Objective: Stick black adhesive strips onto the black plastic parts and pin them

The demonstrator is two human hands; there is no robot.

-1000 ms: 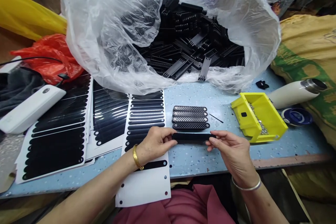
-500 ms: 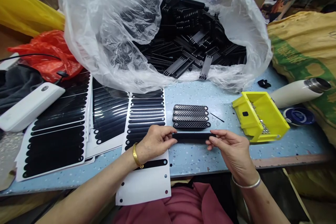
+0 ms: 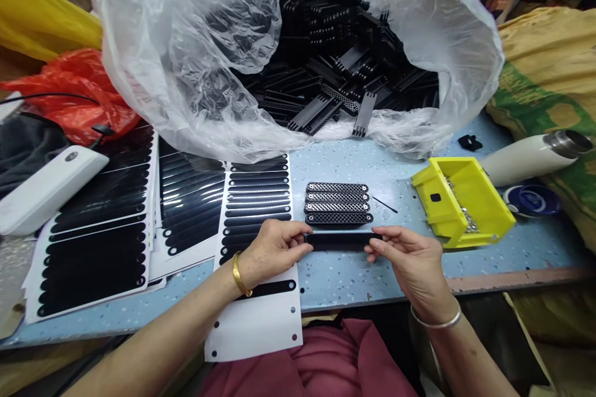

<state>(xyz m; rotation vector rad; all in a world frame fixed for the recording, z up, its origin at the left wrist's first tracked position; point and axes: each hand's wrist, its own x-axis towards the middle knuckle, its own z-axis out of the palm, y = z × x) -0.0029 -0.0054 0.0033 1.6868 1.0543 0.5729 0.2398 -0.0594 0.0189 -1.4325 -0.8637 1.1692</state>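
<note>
Between my two hands stretches a long black sticker strip (image 3: 343,242), held level just above the blue table. My left hand (image 3: 274,247) pinches its left end, and my right hand (image 3: 406,251) pinches the right end between thumb and fingers. Directly behind it lie several black bars with mesh-patterned tops (image 3: 338,203), lined up side by side. Under my left forearm is a white backing sheet (image 3: 261,329) carrying rows of similar black strips with rounded ends. Whether a bar lies under the held strip, I cannot tell.
A big clear plastic bag (image 3: 186,93) full of black bars (image 3: 326,68) stands at the back. To the right are a yellow bin (image 3: 484,198) with small metal parts, a white bottle (image 3: 526,158) and a thin black tool (image 3: 385,205). More strip sheets (image 3: 93,260) and a white device (image 3: 51,192) lie left.
Both hands keep their pinch on the strip, whose flat face now shows a little more. The view has shifted slightly; the bars and bin stay in place.
</note>
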